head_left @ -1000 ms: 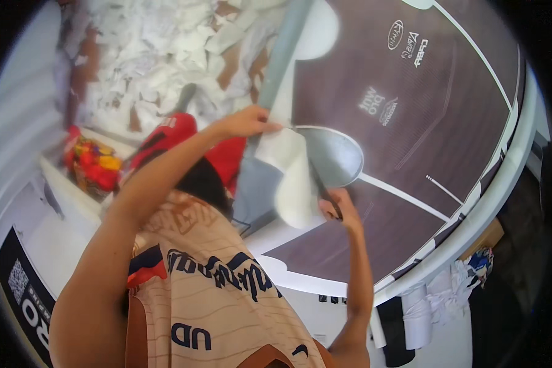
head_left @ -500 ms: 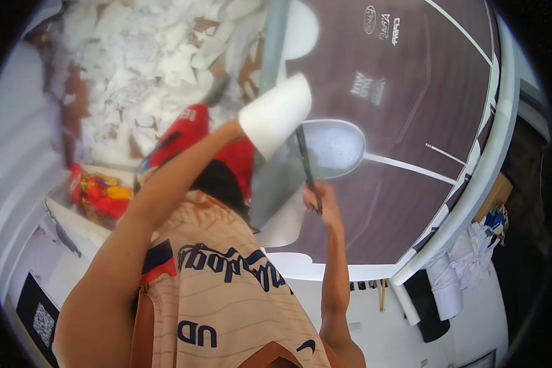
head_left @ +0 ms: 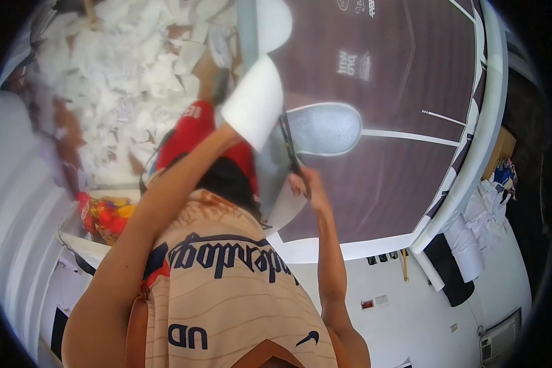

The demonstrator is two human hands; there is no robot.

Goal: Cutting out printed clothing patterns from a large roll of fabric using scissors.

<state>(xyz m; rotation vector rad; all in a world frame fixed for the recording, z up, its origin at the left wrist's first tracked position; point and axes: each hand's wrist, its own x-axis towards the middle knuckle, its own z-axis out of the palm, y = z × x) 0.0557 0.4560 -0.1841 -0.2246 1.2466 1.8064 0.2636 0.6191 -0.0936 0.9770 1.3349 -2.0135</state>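
Observation:
My left hand is raised at the table's left edge, mostly covered by a curved white piece of thin fabric or paper. Its fingers are hidden under that piece, which it appears to hold up. My right hand grips dark long-bladed scissors, blades pointing away from me. The scissor tips are close to the right edge of the white piece; whether they touch it I cannot tell. Under the scissors lies a large dark brown printed sheet, with a rounded grey-blue cutout to their right.
White scraps cover the floor at left. Beside my left forearm is a container holding bright red and yellow material. A curved pale rim bounds the table at right. Rolls and bunched white cloth lie beyond it.
The view has shifted, so the table shows higher and farther left. My left hand still has the white piece and my right hand the scissors, whose tips remain near its edge.

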